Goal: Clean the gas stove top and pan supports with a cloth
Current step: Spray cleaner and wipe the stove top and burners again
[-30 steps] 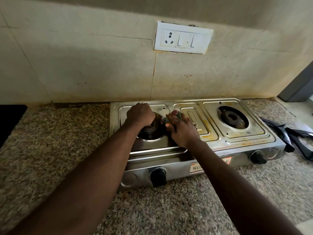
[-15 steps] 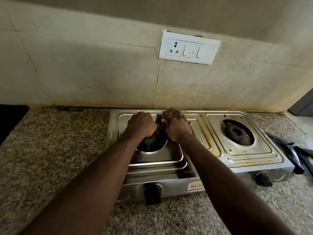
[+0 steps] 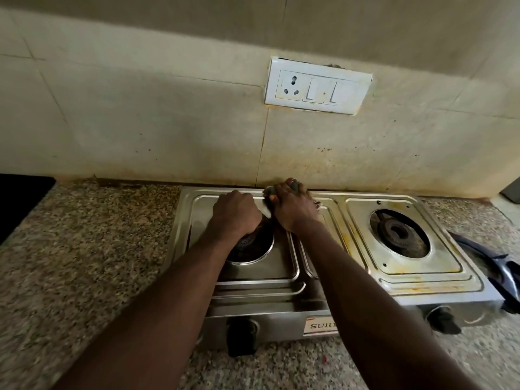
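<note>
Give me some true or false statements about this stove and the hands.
1. The right hand grips a greyish cloth at the back edge of the stainless steel two-burner stove. True.
2. A pan support sits on the round right burner. False: it is bare; black pan supports lie on the speckled granite counter beside the stove.
3. The left hand, fingers curled, lies over the left burner. True.
4. The white switch plate lies on the counter. False: it is on the wall above the stove.
</note>
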